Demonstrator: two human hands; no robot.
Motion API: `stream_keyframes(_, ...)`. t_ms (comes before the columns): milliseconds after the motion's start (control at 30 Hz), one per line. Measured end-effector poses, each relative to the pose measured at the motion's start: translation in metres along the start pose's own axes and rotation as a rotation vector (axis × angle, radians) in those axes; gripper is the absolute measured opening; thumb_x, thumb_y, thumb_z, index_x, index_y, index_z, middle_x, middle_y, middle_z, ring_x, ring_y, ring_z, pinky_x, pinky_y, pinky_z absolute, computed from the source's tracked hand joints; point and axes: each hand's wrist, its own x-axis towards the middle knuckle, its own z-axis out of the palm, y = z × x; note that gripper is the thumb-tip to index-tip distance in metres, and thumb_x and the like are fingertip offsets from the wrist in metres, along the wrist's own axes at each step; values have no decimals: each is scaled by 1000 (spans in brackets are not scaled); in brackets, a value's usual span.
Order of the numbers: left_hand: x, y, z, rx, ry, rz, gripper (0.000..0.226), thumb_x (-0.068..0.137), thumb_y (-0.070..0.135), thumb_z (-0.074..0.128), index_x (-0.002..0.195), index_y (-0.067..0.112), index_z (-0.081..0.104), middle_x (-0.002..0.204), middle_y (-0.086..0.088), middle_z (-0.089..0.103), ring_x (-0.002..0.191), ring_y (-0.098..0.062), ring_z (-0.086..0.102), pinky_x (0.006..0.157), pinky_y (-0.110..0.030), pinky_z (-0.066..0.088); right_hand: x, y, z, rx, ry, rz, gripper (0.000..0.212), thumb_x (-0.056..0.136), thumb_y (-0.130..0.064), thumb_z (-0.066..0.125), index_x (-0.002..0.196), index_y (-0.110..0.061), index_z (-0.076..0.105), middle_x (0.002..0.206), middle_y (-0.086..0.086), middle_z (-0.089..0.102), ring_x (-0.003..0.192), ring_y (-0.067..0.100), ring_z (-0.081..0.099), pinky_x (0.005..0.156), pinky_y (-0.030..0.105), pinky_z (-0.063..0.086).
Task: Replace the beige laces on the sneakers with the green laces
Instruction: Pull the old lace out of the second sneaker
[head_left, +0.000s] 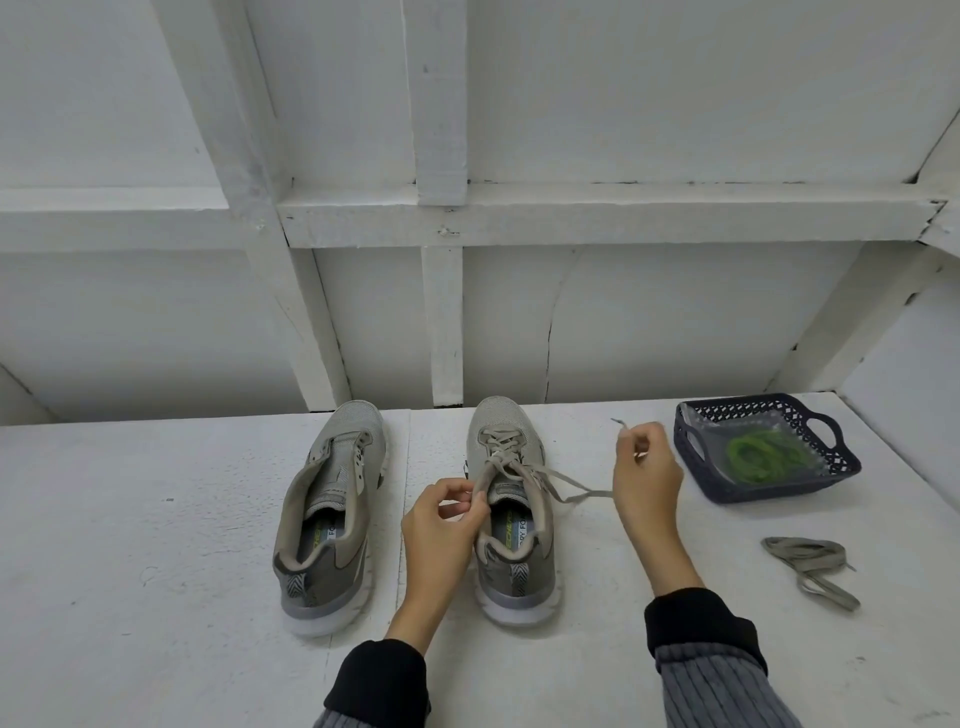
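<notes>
Two grey sneakers stand side by side on the white table, toes pointing away from me. The left sneaker (327, 514) has no lace in it. The right sneaker (511, 499) still carries a beige lace (563, 480), partly pulled loose. My left hand (447, 512) pinches the sneaker's collar edge where the lace leaves it. My right hand (647, 473) holds the free lace end up to the right of the shoe, its tip sticking out above the fingers. Green laces (763, 454) lie coiled in a clear bag inside a dark blue basket (698, 467).
A removed beige lace (813, 566) lies loose on the table at the right, in front of the basket. A white framed wall rises directly behind the sneakers. A white side panel closes off the right end of the table (156, 519).
</notes>
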Motion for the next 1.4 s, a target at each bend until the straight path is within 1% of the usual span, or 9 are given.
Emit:
stream_keyframes(133,-3,1,2,-21,12,29,9,80,19,77,83,24,70,81,8,68,76,-6,66,65,-14,49,-1,42,8,-279,-261,31,15,99,-17,49,88,-12,58,89,8,59,87,25,57,62,12,37)
stream_keyframes(200,-4,0,1,-19,19,39,10,81,19,77,84,25,69,82,7,69,77,-6,66,66,-14,48,-8,46,8,-461,-382,40,24,99,-21,50,115,-7,59,119,12,54,114,28,51,85,22,43)
stream_keyframes(267,-5,-1,1,-16,26,45,10,81,20,77,84,26,69,82,8,69,78,-6,65,66,-14,48,-16,38,8,-553,-309,-27,37,98,-24,52,129,-4,53,133,11,45,126,27,39,100,34,38)
stream_keyframes(333,-5,-1,2,-22,28,49,11,81,19,77,84,27,69,83,8,68,78,-5,65,67,-12,48,-28,19,9,-412,-228,-111,28,95,-26,57,118,-10,57,124,6,48,115,21,45,92,30,42)
stream_keyframes(467,-7,0,4,-1,28,78,13,82,15,76,85,26,69,85,7,69,78,0,64,66,-8,47,-50,-8,22,-218,-365,-83,22,87,-36,67,92,-19,54,90,-6,56,80,3,54,63,12,41)
stream_keyframes(633,-5,1,3,3,7,102,18,81,14,77,82,30,68,85,8,69,78,-2,64,69,-12,49,-52,1,31,-244,-300,-75,14,87,-27,67,82,-19,58,81,-4,61,75,11,59,65,23,50)
stream_keyframes(733,-2,3,2,54,-36,142,16,81,14,77,86,27,68,86,8,67,79,-1,64,68,-14,50,-53,3,31,-237,-290,-79,14,92,-26,62,80,-21,56,76,-6,61,70,6,59,60,15,46)
stream_keyframes(1067,19,26,2,569,-208,500,26,92,25,63,116,33,59,114,16,51,101,-2,52,73,-26,51,-52,14,30,-86,-350,30,10,85,-23,71,83,-21,62,79,-7,66,71,2,62,61,14,49)
stream_keyframes(1400,32,21,15,733,-249,791,11,92,34,62,91,24,64,107,13,57,93,-8,47,55,-22,43,-55,30,38,57,-256,82,11,89,-20,66,80,-15,69,74,0,68,70,17,63,61,24,52)
